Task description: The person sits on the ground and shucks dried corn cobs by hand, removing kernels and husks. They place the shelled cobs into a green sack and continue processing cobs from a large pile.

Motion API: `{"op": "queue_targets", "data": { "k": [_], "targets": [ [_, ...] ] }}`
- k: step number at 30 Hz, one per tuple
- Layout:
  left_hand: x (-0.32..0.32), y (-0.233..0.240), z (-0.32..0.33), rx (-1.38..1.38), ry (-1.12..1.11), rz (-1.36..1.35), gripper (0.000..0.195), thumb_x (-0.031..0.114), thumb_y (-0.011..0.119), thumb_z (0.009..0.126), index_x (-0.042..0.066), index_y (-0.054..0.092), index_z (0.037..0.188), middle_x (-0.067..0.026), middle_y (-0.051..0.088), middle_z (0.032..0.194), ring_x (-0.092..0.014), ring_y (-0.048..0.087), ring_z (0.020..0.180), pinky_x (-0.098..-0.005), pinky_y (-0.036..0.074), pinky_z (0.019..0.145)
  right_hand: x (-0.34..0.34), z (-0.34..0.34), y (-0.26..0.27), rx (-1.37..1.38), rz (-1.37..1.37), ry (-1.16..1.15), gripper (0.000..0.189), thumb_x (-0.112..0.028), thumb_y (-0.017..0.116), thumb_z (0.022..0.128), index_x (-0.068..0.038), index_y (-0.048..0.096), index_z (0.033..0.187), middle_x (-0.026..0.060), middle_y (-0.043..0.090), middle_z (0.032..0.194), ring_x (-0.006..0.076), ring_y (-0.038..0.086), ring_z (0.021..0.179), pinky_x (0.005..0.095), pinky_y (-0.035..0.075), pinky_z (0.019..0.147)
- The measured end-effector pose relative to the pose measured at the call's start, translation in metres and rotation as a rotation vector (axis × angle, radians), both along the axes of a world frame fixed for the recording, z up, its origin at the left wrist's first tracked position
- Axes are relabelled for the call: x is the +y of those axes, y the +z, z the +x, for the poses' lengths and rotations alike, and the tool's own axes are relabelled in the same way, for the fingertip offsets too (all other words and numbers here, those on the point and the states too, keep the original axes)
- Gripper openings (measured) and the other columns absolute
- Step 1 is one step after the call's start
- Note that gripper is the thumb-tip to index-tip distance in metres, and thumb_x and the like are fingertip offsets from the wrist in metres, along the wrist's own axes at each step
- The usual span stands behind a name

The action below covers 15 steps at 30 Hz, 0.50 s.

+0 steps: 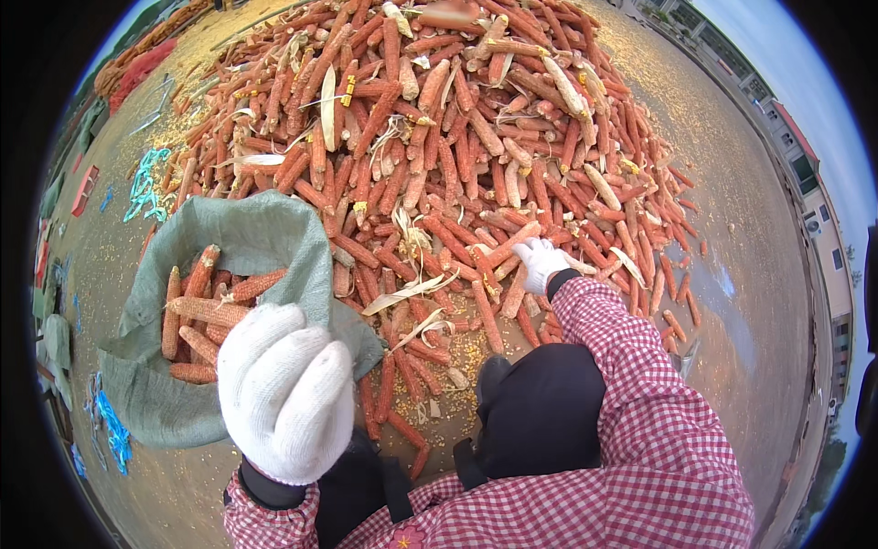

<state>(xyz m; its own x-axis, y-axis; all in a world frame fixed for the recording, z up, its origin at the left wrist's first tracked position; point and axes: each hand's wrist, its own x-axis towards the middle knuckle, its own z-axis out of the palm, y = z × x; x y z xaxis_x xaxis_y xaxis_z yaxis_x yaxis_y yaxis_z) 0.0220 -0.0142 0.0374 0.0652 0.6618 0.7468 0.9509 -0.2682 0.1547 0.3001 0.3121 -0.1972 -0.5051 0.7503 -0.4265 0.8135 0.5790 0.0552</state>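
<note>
A large pile of reddish shelled corn cobs (425,165) lies before me, mixed with pale husks and a few yellow kernels. My left hand (287,394), in a white knit glove, is raised close to the camera at the sack's near right edge; its fingers are curled, and whether it holds anything is hidden. The open green woven sack (151,295) holds several cobs (206,312). My right hand (540,263), gloved in white too, reaches to the pile's near right part, its fingers on a cob (513,241); whether they grip it is unclear.
Loose kernels (473,364) and cobs lie on the ground between my knees. Turquoise twine (144,185) and blue twine (113,429) lie left of the sack. A red object (85,191) stands at the far left. Buildings (809,185) line the right side.
</note>
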Motion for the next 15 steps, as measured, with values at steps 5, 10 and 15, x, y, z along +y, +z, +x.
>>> {"op": "queue_targets", "data": {
  "k": [5,10,15],
  "targets": [
    [0.044,-0.032,0.03,0.091,-0.317,-0.494,0.034,0.014,0.069,0.072,0.012,0.069,0.106,-0.0042,0.066,0.104,-0.026,0.066,0.099,-0.0448,0.055,0.089,0.005,-0.007,-0.031,-0.264,0.127,0.347,0.086,-0.018,0.07,0.086,-0.032,0.028,0.159,0.0099,0.025,0.166,0.0377,0.02,0.153,0.0669,0.019,0.118],
    [0.069,-0.067,0.029,0.091,-0.319,-0.661,0.034,0.018,0.064,0.078,0.008,0.068,0.11,-0.006,0.064,0.105,-0.025,0.064,0.1,-0.0418,0.053,0.09,0.036,-0.01,-0.052,-0.325,0.189,0.677,0.079,-0.022,0.068,0.09,-0.031,0.027,0.157,0.017,0.036,0.157,0.0386,0.034,0.145,0.0668,0.019,0.118],
    [0.087,-0.081,0.029,0.101,-0.311,-0.728,0.035,0.017,0.062,0.078,0.007,0.068,0.111,-0.0064,0.064,0.106,-0.025,0.065,0.099,-0.0407,0.053,0.089,0.058,-0.021,-0.044,-0.424,-0.036,0.823,0.075,-0.024,0.065,0.093,-0.034,0.026,0.156,0.0207,0.052,0.133,0.0368,0.053,0.125,0.0627,0.038,0.105]
  ]
}}
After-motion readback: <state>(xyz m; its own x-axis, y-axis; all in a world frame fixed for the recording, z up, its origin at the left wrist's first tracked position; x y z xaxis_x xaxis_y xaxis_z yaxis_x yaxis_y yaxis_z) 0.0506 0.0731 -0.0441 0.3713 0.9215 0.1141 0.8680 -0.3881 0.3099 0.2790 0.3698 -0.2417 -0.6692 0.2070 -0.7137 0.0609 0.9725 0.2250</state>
